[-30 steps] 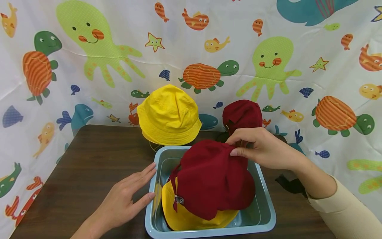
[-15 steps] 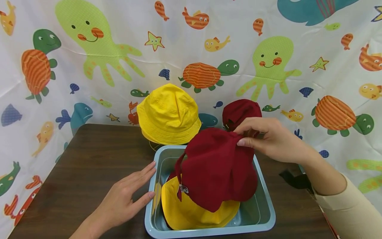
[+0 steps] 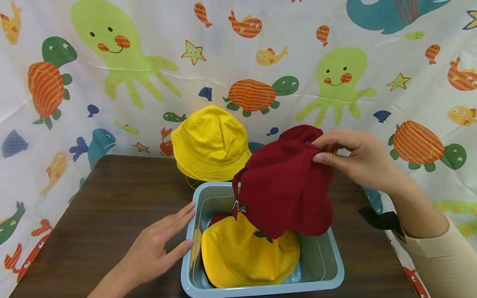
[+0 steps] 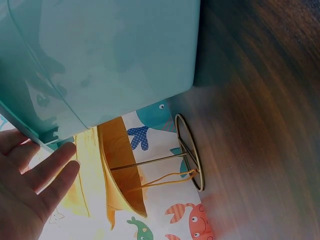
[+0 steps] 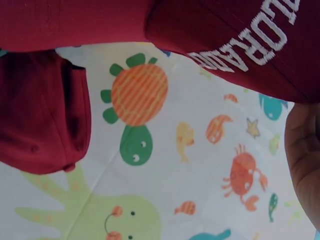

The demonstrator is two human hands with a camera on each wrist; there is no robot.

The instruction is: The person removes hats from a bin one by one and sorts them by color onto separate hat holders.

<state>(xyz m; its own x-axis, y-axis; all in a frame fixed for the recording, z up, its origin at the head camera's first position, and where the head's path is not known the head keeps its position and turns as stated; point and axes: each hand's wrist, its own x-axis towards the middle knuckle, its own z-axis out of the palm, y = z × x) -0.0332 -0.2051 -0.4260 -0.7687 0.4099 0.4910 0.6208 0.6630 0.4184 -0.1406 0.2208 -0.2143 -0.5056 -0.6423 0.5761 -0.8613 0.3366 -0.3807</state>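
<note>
My right hand (image 3: 359,159) pinches a dark red baseball cap (image 3: 283,186) between thumb and fingers, holding it raised over the back right of a light blue plastic basin (image 3: 335,269). The cap's strap and metal buckle hang at its left. White embroidered letters show on its front in the right wrist view. Inside the basin lies a yellow hat (image 3: 249,258) with a small green leaf shape, and a bit of dark red cloth (image 3: 217,218) peeks out behind it. Fingers straight, my left hand (image 3: 160,244) touches the basin's left rim.
Behind the basin, a yellow bucket hat (image 3: 211,142) sits on a wire stand (image 4: 187,152). Another dark red cap (image 5: 40,112) is at the back right, mostly hidden in the head view. A sea-animal curtain (image 3: 149,37) hangs behind the dark wooden table (image 3: 93,219).
My right hand has lifted the red cap up and to the right, uncovering more of the yellow hat in the basin. My left hand has stayed at the rim.
</note>
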